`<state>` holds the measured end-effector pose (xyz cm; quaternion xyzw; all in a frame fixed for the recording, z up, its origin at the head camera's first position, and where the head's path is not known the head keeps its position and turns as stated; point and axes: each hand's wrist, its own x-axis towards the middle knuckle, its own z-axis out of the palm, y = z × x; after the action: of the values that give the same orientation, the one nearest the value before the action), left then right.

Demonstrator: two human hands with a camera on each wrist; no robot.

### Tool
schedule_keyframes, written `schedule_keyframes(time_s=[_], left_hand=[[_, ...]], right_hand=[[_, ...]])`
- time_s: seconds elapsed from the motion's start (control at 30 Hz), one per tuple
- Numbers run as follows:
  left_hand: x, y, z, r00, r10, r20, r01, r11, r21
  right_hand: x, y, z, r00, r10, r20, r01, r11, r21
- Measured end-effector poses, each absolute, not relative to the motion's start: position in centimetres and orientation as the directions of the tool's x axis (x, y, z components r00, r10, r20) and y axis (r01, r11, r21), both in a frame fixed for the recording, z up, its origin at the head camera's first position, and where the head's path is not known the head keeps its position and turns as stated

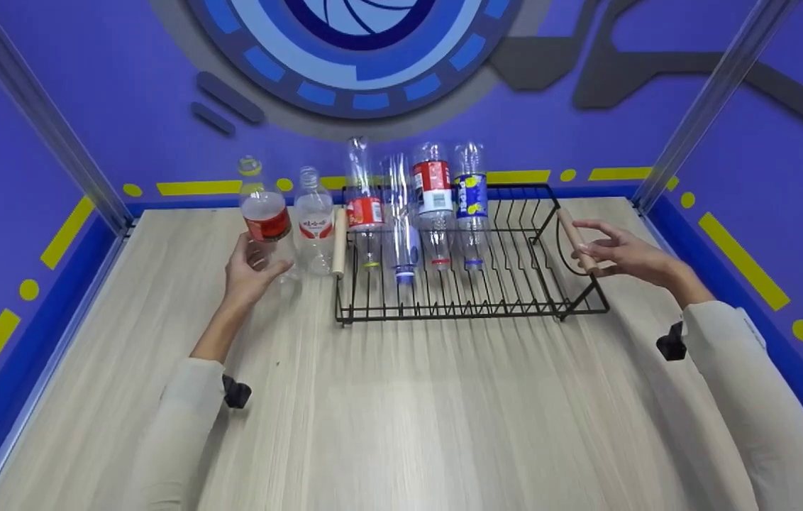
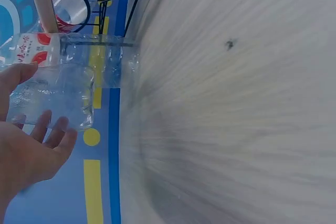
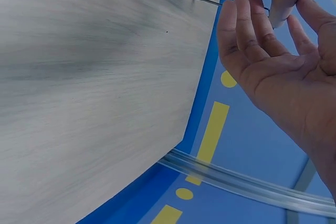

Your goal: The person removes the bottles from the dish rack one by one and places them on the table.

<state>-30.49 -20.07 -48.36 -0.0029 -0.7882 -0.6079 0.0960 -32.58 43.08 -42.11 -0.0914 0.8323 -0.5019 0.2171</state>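
My left hand [image 1: 249, 273] grips a clear plastic bottle [image 1: 267, 216] with a red label and yellow at its neck. The bottle stands upright between thumb and fingers, and in the left wrist view its base [image 2: 79, 98] appears a little above the table. Just right of it stands another clear bottle [image 1: 315, 223] with a white and red label. My right hand [image 1: 632, 257] is at the wooden handle [image 1: 577, 241] on the right end of a black wire dish rack [image 1: 444, 314]. Thumb and index finger pinch that handle; the other fingers [image 3: 244, 30] are extended.
Several bottles lean neck-down in the rack's left half: one red-labelled [image 1: 364, 211], one clear [image 1: 401, 213], one red and white [image 1: 433, 186], one blue-labelled [image 1: 471, 195]. A second wooden handle [image 1: 339, 243] is on the rack's left end. Blue walls [image 1: 89, 113] enclose the wood-grain table [image 1: 401, 411].
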Motion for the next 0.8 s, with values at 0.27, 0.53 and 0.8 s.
schedule_keyframes(time_s=[0.27, 0.53, 0.8], left_hand=[[-31.6, -20.7, -49.5, -0.992, -0.093, 0.082, 0.048, 0.324, 0.945], [-32.6, -21.3, -50.5, -0.994, -0.099, 0.052, 0.015, 0.344, 0.939], [-33.1, -21.5, -50.9, -0.996, -0.074, 0.058, 0.027, 0.374, 0.927]], right_hand=[[-32.7, 43.2, -42.4, -0.890, -0.365, -0.271, 0.072, 0.477, -0.876], [-32.6, 43.3, -42.7, -0.892, -0.362, -0.273, 0.084, 0.460, -0.884], [-32.6, 43.2, -42.8, -0.886, -0.371, -0.279, 0.087, 0.457, -0.885]])
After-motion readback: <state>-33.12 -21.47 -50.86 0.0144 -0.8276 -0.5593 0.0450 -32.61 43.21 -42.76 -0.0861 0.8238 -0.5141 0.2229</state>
